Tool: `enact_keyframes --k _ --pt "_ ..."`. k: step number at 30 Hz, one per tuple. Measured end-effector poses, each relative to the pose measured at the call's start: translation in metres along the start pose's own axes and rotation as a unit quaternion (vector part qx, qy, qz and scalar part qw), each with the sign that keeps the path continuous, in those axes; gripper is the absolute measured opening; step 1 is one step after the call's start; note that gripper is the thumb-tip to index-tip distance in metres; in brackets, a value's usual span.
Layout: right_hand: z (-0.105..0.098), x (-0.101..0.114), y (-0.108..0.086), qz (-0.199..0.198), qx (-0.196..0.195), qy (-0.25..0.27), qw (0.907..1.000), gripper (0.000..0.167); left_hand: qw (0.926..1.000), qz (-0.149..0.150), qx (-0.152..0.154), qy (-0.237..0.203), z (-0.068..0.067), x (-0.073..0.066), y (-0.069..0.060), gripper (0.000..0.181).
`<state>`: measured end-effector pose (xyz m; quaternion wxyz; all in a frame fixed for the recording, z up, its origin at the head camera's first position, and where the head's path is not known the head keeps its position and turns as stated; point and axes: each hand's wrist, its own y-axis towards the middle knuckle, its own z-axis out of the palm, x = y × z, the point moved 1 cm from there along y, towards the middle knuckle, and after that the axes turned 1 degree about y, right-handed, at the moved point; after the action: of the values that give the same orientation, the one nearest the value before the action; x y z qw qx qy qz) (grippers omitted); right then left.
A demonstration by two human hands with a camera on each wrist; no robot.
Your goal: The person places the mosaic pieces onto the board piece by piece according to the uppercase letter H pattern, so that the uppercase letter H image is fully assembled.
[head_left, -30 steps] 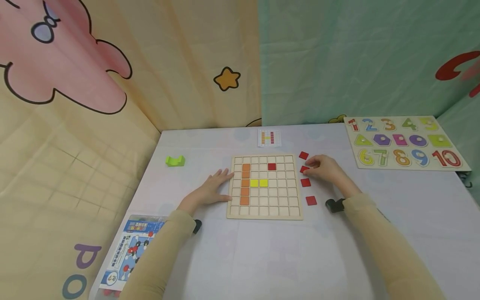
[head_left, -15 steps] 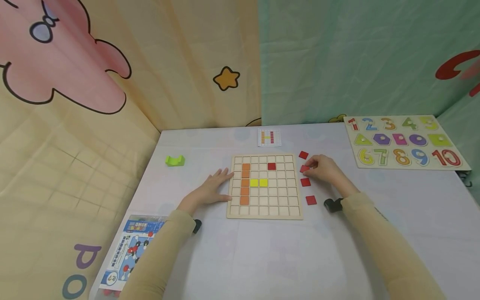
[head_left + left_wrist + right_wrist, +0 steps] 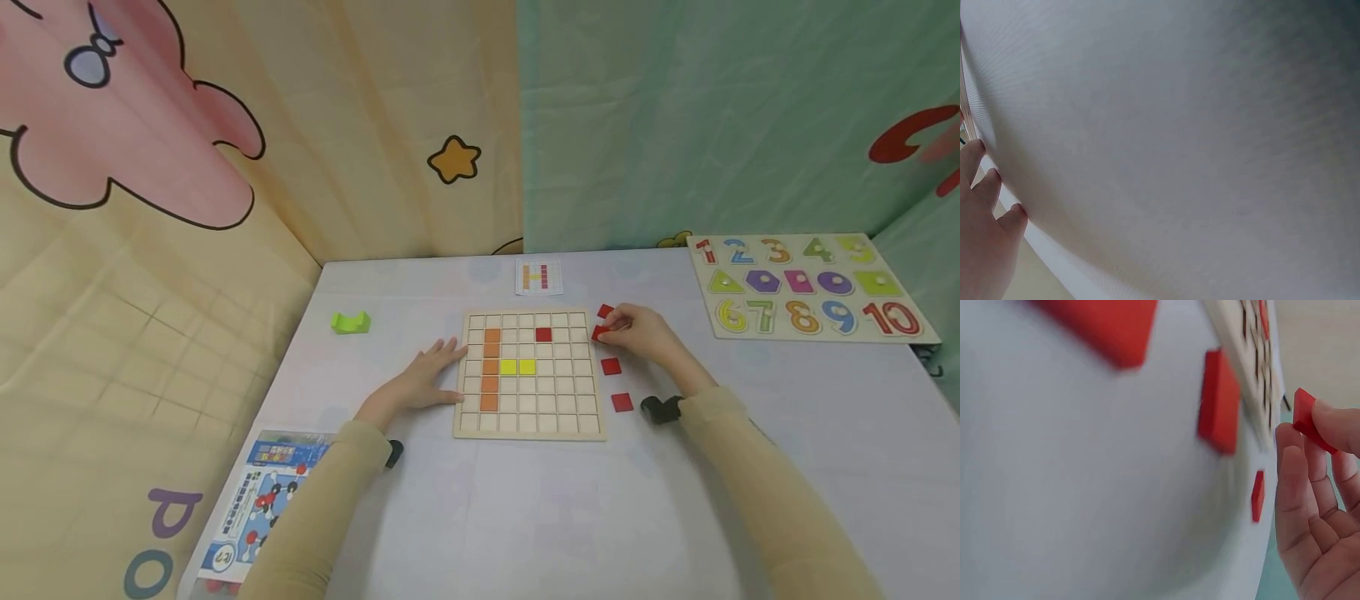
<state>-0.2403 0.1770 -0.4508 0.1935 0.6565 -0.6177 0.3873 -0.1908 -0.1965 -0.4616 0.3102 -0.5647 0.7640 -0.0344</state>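
Note:
A wooden grid board (image 3: 551, 425) lies mid-table with a column of orange tiles (image 3: 491, 358), two yellow tiles (image 3: 517, 367) and one red tile (image 3: 543, 334) in its squares. Along its left edge rests my left hand (image 3: 420, 379), fingers spread, fingertips and thumb touching the rim. My right hand (image 3: 641, 335) pinches a red square tile (image 3: 1307, 422) between thumb and fingers, lifted just right of the board. Three more red tiles lie there: a far tile (image 3: 604, 311), partly hidden by the hand, a middle tile (image 3: 611, 367) and a near tile (image 3: 622, 402).
Behind the board lies a small pattern card (image 3: 538, 277). A green notched block (image 3: 350, 322) sits at the left. A number-and-shape puzzle board (image 3: 813, 287) occupies the back right. At the front left, a plastic packet (image 3: 258, 508) is partly covered by the left sleeve.
My right hand has picked the second red tile up from the table and moved it slightly left and away, towards the board. The left hand has stayed in place.

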Motion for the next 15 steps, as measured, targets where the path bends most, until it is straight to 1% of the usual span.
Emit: enact_keyframes --k 4,8,11,15 --pt "0.008 0.015 0.002 -0.019 0.006 0.023 0.9995 0.024 1.0 0.0 -0.001 0.001 -0.001 -0.002 -0.001 0.091" --pt "0.021 0.031 0.005 -0.03 0.015 0.03 0.999 0.025 1.0 0.001 0.0 -0.001 -0.002 -0.003 -0.002 0.091" --pt "0.03 0.041 0.006 -0.033 0.023 0.032 0.9987 0.025 1.0 0.002 0.0 -0.003 -0.001 -0.003 -0.002 0.09" --pt "0.04 0.048 0.009 -0.026 0.039 0.032 0.9984 0.022 1.0 0.004 0.0 -0.001 -0.001 -0.001 -0.001 0.091"
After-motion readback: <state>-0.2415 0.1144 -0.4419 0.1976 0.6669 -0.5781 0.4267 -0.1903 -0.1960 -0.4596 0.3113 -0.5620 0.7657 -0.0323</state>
